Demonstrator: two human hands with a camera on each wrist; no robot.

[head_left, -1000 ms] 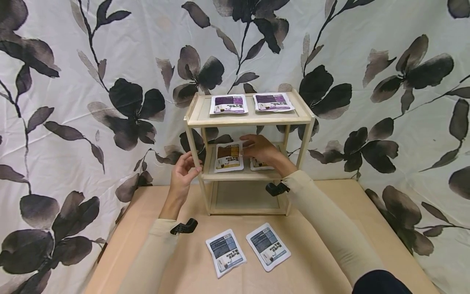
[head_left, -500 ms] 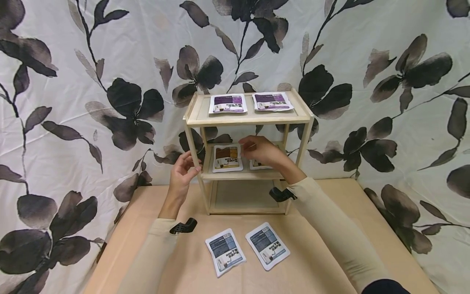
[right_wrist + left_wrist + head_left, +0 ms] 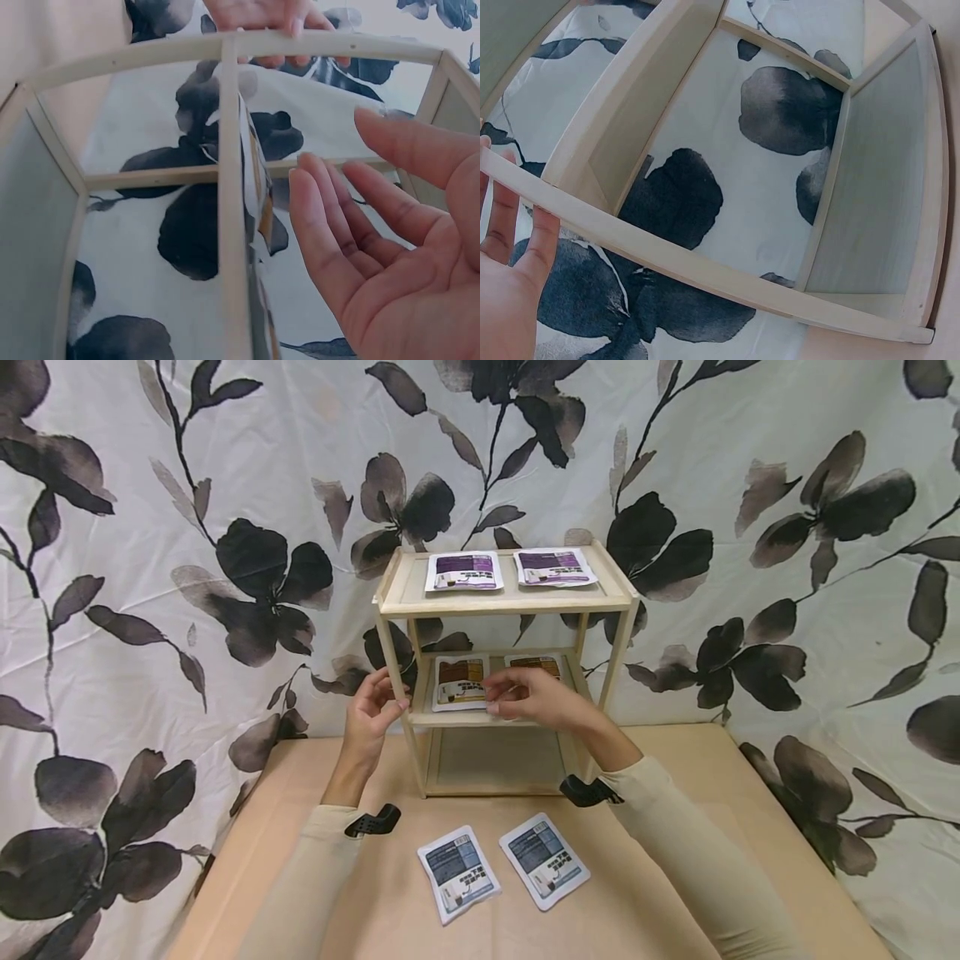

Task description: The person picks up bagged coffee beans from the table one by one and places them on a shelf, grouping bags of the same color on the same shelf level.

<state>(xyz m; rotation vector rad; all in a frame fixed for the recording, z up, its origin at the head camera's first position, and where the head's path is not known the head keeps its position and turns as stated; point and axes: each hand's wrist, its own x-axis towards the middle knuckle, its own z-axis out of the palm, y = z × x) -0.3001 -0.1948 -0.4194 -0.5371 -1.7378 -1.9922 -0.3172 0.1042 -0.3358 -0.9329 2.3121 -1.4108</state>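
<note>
A three-tier wooden rack (image 3: 506, 605) stands on the table. My left hand (image 3: 366, 710) holds its front left post (image 3: 682, 259), fingers behind and thumb in front, as the right wrist view confirms. On the middle tier lie two flat pouches with brown and yellow labels. The left pouch (image 3: 459, 681) shows almost whole; the right pouch (image 3: 536, 663) is mostly hidden behind my right hand (image 3: 543, 697). That hand hovers at the tier's front edge, fingertips right by the left pouch's lower right corner. Its fingers (image 3: 322, 232) are loosely bent, with nothing between them and the thumb.
Two purple-labelled pouches, one left (image 3: 464, 572) and one right (image 3: 555, 567), lie on the top tier. On the table (image 3: 375, 893) in front are two blue-labelled pouches, left (image 3: 459, 874) and right (image 3: 544, 862). A floral curtain (image 3: 112, 693) hangs behind.
My right hand has drawn forward and down from over the middle tier to its front edge, uncovering the back of the right pouch. The left hand stays on the post.
</note>
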